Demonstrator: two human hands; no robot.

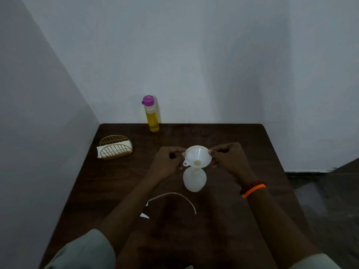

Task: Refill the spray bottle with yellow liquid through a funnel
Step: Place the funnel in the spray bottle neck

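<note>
A white funnel [198, 155] stands with its stem in the neck of a white spray bottle [194, 181] that stands upright in the middle of the dark wooden table [242, 136]. My left hand [168, 162] pinches the funnel's left rim. My right hand [229, 158] pinches its right rim. A clear bottle of yellow liquid [152, 115] with a purple cap stands at the table's far edge by the wall. The sprayer's white dip tube [175, 197] lies curved on the table in front of the spray bottle; my left forearm hides most of the sprayer head.
A gold wire holder with white napkins [116, 148] stands at the table's far left. Walls close off the left side and the back. The table's right edge drops to a dark floor [330, 191].
</note>
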